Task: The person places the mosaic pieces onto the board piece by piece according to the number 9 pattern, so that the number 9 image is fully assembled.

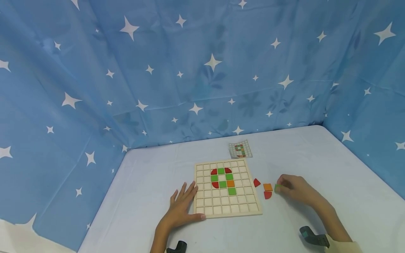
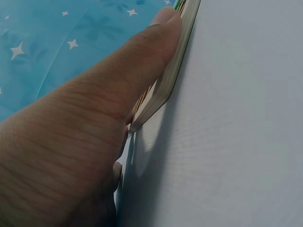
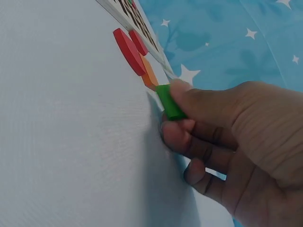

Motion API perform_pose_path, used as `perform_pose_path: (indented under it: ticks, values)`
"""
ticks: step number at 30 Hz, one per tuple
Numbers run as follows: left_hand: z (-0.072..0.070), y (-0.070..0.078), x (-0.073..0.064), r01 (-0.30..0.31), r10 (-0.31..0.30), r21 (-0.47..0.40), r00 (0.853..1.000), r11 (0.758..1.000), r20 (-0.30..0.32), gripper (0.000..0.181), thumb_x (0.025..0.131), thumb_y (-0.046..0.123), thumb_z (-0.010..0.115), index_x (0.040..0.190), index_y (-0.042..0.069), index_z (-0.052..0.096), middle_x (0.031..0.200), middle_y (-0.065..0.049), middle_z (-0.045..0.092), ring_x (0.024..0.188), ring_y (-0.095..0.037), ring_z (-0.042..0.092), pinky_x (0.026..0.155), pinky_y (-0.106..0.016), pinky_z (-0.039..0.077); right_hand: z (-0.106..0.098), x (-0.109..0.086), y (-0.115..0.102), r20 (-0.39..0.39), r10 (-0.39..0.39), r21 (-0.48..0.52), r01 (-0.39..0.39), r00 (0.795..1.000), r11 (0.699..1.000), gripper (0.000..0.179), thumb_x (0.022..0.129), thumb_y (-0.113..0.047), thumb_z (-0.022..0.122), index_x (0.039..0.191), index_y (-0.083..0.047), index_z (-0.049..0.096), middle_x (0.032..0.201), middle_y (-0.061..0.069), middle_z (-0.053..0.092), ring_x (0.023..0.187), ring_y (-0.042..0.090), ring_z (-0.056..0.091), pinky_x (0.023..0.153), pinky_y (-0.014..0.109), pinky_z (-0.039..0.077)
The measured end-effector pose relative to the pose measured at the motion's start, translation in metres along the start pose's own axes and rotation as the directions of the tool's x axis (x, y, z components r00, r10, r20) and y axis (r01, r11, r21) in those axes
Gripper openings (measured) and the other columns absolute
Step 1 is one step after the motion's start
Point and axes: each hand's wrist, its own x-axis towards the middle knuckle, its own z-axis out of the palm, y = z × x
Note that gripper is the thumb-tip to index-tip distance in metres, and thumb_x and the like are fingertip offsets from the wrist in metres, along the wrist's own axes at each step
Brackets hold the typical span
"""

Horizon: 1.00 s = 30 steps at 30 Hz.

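Note:
A wooden grid board point(image 1: 209, 202) lies on the white table, with red, green and orange tiles set in some squares in the shape of a 9. My left hand point(image 1: 181, 209) rests at the board's left side, fingers spread along the edge and thumb point(image 2: 151, 45) on its near corner. Right of the board, my right hand point(image 1: 294, 189) pinches a green square tile point(image 3: 169, 101) between thumb and fingers. Beside that tile lie an orange square tile point(image 1: 267, 187) and a red quarter-round tile point(image 1: 267, 195). Another red quarter-round tile point(image 1: 257, 182) sits near the board's right edge.
Behind the board lies a small printed card point(image 1: 240, 149) showing a coloured 9 on a grid. A blue curtain point(image 1: 190, 70) with white stars hangs along the back and sides of the white table point(image 1: 152, 182).

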Motion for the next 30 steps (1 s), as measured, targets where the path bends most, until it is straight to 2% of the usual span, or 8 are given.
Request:
perform_pose_path:
  ticks: [4, 8, 13, 16, 20, 24, 26, 30]
  values:
    - [0.000, 0.000, 0.000, -0.003, 0.003, 0.001, 1.000, 1.000, -0.001, 0.103, 0.073, 0.064, 0.073, 0.154, 0.016, 0.031, 0.164, -0.001, 0.020, 0.152, -0.036, 0.007, 0.116, -0.065, 0.004, 0.000, 0.001, -0.003, -0.067, -0.016, 0.025, 0.017, 0.998, 1.000, 0.008, 0.091, -0.018, 0.069, 0.097, -0.013, 0.067, 0.086, -0.006, 0.067, 0.080, 0.010, 0.056, 0.072, 0.022, 0.052]
    - [0.000, 0.000, 0.000, 0.000, 0.000, 0.002, 1.000, 1.000, -0.007, 0.103, 0.073, 0.065, 0.072, 0.154, 0.016, 0.032, 0.164, -0.001, 0.020, 0.153, -0.035, 0.007, 0.116, -0.064, 0.004, 0.002, 0.004, -0.012, -0.103, -0.048, 0.116, 0.059, 0.994, 0.991, 0.013, 0.093, -0.009, 0.066, 0.105, -0.008, 0.067, 0.091, -0.001, 0.068, 0.078, 0.010, 0.060, 0.070, 0.016, 0.053]
    - [0.001, -0.001, 0.001, 0.001, -0.001, 0.001, 1.000, 1.000, -0.005, 0.103, 0.073, 0.065, 0.072, 0.154, 0.016, 0.031, 0.164, -0.001, 0.019, 0.153, -0.036, 0.006, 0.116, -0.064, 0.004, 0.006, 0.007, -0.023, -0.116, -0.083, 0.223, 0.107, 0.990, 0.969, 0.022, 0.089, -0.001, 0.066, 0.111, -0.004, 0.066, 0.099, 0.009, 0.069, 0.082, 0.020, 0.067, 0.064, 0.019, 0.054]
    - [0.001, -0.001, 0.001, 0.000, 0.000, 0.001, 1.000, 1.000, 0.002, 0.104, 0.073, 0.066, 0.072, 0.154, 0.016, 0.031, 0.164, 0.000, 0.019, 0.153, -0.036, 0.006, 0.116, -0.064, 0.004, 0.012, 0.008, -0.027, -0.127, -0.093, 0.264, 0.124, 0.988, 0.957, 0.023, 0.089, -0.002, 0.067, 0.112, -0.005, 0.068, 0.107, 0.013, 0.070, 0.089, 0.026, 0.070, 0.068, 0.018, 0.055]
    - [0.001, -0.001, 0.000, -0.001, 0.001, 0.000, 1.000, 1.000, 0.003, 0.104, 0.074, 0.065, 0.072, 0.155, 0.015, 0.030, 0.165, -0.001, 0.018, 0.152, -0.036, 0.006, 0.116, -0.064, 0.003, 0.021, 0.011, -0.036, -0.124, -0.102, 0.321, 0.137, 0.987, 0.937, 0.022, 0.091, -0.005, 0.066, 0.113, -0.005, 0.069, 0.111, 0.013, 0.071, 0.095, 0.024, 0.072, 0.075, 0.016, 0.054]
    - [0.000, -0.001, 0.001, 0.005, -0.005, -0.007, 1.000, 1.000, 0.001, 0.104, 0.074, 0.065, 0.072, 0.155, 0.016, 0.030, 0.165, 0.000, 0.018, 0.153, -0.035, 0.005, 0.116, -0.063, 0.002, 0.028, 0.017, -0.047, -0.098, -0.128, 0.360, 0.156, 0.987, 0.920, 0.023, 0.091, -0.007, 0.066, 0.114, -0.003, 0.069, 0.110, 0.013, 0.071, 0.092, 0.017, 0.071, 0.073, 0.016, 0.054]
    - [0.000, -0.001, 0.001, 0.007, -0.007, 0.000, 1.000, 1.000, 0.003, 0.103, 0.074, 0.065, 0.071, 0.155, 0.016, 0.029, 0.165, 0.000, 0.017, 0.153, -0.034, 0.005, 0.117, -0.063, 0.002, 0.032, 0.020, -0.051, -0.071, -0.140, 0.379, 0.157, 0.988, 0.912, 0.026, 0.091, -0.007, 0.067, 0.116, -0.001, 0.068, 0.107, 0.014, 0.071, 0.088, 0.014, 0.070, 0.067, 0.017, 0.054]
    - [0.000, 0.000, 0.001, 0.001, -0.001, -0.007, 1.000, 1.000, 0.000, 0.103, 0.074, 0.065, 0.071, 0.155, 0.016, 0.030, 0.165, -0.001, 0.018, 0.153, -0.035, 0.005, 0.116, -0.063, 0.002, 0.040, 0.022, -0.059, -0.003, -0.178, 0.416, 0.163, 0.984, 0.894, 0.031, 0.090, -0.009, 0.069, 0.119, 0.002, 0.066, 0.102, 0.013, 0.070, 0.086, 0.009, 0.066, 0.070, 0.016, 0.053]
